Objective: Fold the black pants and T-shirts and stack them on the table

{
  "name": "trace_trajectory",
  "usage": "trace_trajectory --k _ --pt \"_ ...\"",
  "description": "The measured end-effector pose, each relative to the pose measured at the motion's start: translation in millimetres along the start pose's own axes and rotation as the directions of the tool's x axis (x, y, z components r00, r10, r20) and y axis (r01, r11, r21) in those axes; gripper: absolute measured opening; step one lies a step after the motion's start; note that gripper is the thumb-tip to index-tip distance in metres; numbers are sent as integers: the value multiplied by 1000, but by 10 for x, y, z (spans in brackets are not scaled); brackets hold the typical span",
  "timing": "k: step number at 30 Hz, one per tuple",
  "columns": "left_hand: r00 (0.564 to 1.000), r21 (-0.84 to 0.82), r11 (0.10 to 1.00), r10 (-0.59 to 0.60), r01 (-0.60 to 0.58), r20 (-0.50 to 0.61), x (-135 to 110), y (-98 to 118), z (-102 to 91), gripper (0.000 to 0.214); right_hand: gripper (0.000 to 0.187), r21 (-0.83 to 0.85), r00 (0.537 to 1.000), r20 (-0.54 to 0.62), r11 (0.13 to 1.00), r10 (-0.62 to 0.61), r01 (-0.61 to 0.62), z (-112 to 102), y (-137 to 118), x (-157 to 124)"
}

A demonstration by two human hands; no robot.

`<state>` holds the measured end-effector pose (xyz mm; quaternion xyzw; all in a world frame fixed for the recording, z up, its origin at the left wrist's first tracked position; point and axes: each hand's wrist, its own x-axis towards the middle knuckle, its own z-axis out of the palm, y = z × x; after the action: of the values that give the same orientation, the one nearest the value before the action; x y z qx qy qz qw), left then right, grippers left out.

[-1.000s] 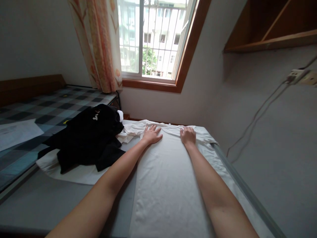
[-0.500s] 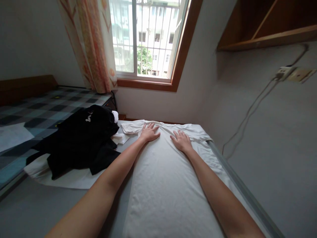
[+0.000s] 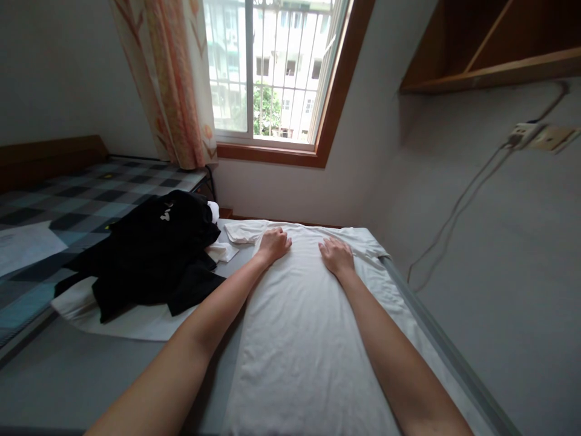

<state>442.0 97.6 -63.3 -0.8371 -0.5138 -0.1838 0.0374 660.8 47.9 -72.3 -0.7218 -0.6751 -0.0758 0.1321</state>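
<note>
A white T-shirt [image 3: 299,339] lies spread lengthwise in front of me, its sleeves at the far end. My left hand [image 3: 274,243] rests on the shirt's left side near the collar end, its fingers curled into the cloth. Opposite it, my right hand [image 3: 336,257] is on the right side, with fingers bent and gripping the fabric. Light creases run across the shirt between both hands. The cloth under the fingertips is partly hidden.
Black clothing [image 3: 158,254] is heaped on the left, with white cloth [image 3: 136,324] under it. Beyond lies a checked mattress [image 3: 59,197] with a paper sheet [image 3: 27,245]. A grey rail [image 3: 440,333] and wall border the right; cables [image 3: 458,206] hang there.
Both hands went from lying flat with spread fingers to curled fingers gripping the shirt. My hands sit slightly farther apart, and creases have formed across the cloth between them.
</note>
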Motion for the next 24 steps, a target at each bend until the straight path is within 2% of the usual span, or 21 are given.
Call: trace_trajectory --k 10,18,24 --pt "993 -101 991 81 -89 -85 -196 -36 28 36 53 -3 992 122 999 46 -46 -30 -6 -74" --pt "995 -108 990 80 -86 -57 -328 22 14 48 56 -22 986 162 999 41 -38 -73 -20 -188" --pt "996 -114 990 75 -80 -41 -440 78 -52 41 55 -11 986 161 999 44 -42 -98 -23 -299"
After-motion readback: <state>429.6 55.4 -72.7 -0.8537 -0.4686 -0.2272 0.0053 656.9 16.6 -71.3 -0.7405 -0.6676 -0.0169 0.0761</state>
